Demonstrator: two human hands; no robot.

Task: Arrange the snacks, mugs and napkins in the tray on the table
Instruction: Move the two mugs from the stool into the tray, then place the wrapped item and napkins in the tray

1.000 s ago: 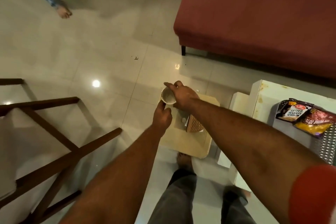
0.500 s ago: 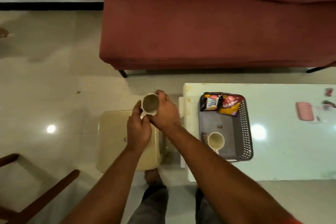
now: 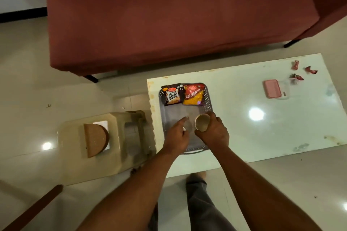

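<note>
The right hand [image 3: 213, 133] grips a mug [image 3: 201, 122] over the near half of the tray [image 3: 206, 97]. Just left of the grip, the left hand [image 3: 176, 136] covers a second mug [image 3: 185, 129], barely visible, so that side is shut. Ahead of the grip lies a bare strip of tray floor, then two snack packets [image 3: 183, 94] fill the far end. The tray wall runs close on the right; beyond it the table [image 3: 244, 137] is open up to a pink box [image 3: 272, 91]
</note>
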